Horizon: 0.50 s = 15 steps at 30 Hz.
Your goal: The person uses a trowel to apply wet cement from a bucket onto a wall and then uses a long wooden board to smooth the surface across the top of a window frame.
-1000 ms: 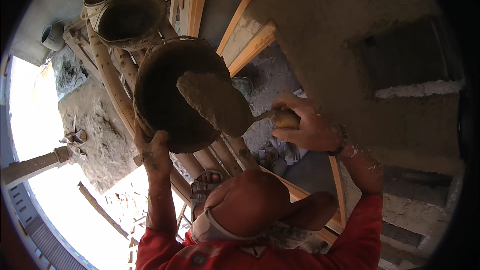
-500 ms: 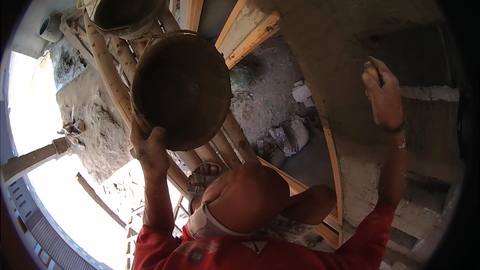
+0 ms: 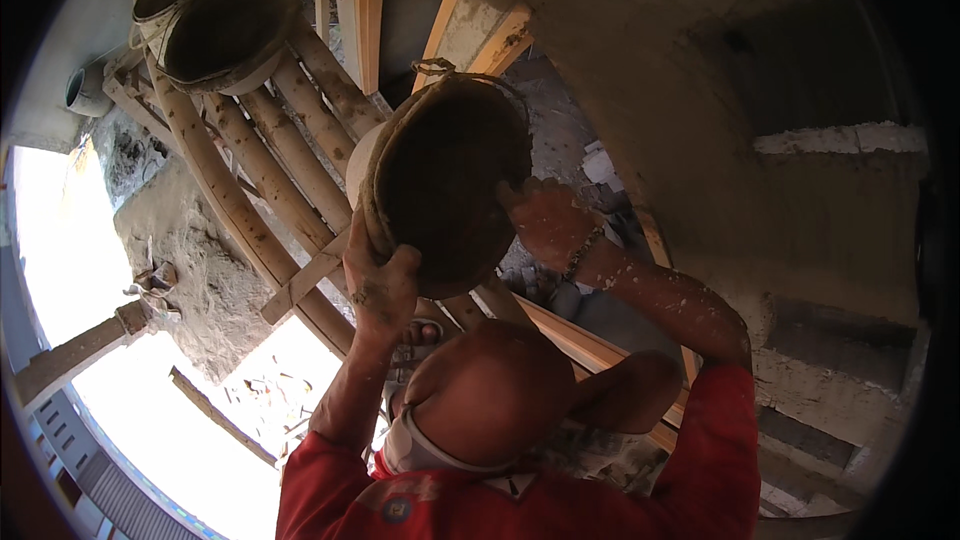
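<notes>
My left hand [image 3: 381, 285] grips the near left rim of a mud-caked bucket [image 3: 362, 162], its thumb lying over the edge. The bucket tilts so its dark mouth faces me and rightward, and a handle loop stands at its far rim. My right hand [image 3: 552, 226] is closed at the bucket's right edge, fingers reaching into the mouth. Whatever it holds is hidden in shadow now; the earlier picture shows a wooden handle in that fist. Pale splashes speckle my right forearm. How much lies inside the bucket cannot be made out.
Round poles [image 3: 290, 155] form the platform under me, with a short plank [image 3: 308, 278] across them. More dirty buckets [image 3: 228, 40] stand at the far left. A wooden frame [image 3: 372, 15] rises beyond. To the right is a smeared wall [image 3: 690, 150] with pale ledges. Rubble and sunlit ground lie below.
My right hand has come down and left from the wall to the bucket's mouth. My left hand has shifted the bucket to the right and tilted it toward the right hand.
</notes>
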Each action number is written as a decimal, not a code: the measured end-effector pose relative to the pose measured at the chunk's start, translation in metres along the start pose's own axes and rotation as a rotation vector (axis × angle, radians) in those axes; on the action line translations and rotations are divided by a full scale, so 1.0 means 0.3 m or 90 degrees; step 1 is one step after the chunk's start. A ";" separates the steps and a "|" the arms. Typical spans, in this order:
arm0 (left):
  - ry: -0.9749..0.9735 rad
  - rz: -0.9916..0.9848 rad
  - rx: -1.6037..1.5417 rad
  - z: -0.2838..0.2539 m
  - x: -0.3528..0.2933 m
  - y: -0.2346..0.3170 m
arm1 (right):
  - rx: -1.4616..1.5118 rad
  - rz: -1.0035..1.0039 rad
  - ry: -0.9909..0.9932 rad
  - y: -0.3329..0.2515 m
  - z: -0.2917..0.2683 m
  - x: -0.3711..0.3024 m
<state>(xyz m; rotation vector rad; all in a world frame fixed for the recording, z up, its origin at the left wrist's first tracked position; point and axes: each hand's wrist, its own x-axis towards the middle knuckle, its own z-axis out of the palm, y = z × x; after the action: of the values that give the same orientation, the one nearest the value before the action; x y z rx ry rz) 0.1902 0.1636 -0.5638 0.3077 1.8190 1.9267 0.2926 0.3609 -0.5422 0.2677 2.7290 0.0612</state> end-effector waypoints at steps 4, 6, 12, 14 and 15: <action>-0.021 0.003 0.034 0.025 -0.015 -0.012 | 0.205 -0.076 -0.004 0.001 0.178 -0.045; -0.026 0.012 0.000 0.038 -0.029 -0.018 | 0.292 -0.121 0.061 -0.018 0.195 -0.060; -0.037 0.000 -0.054 -0.003 -0.046 -0.009 | 0.494 -0.031 0.152 0.004 0.168 -0.111; -0.046 -0.008 -0.087 0.005 -0.039 -0.003 | 0.507 0.040 0.095 0.039 0.184 -0.138; -0.059 -0.013 -0.069 -0.001 -0.032 -0.009 | 0.502 0.040 0.123 0.046 0.187 -0.155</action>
<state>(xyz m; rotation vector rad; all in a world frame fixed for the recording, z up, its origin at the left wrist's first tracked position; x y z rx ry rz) 0.1990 0.1587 -0.5650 0.3351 1.6452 1.9558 0.3589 0.3656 -0.5749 0.5830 2.7950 -1.0297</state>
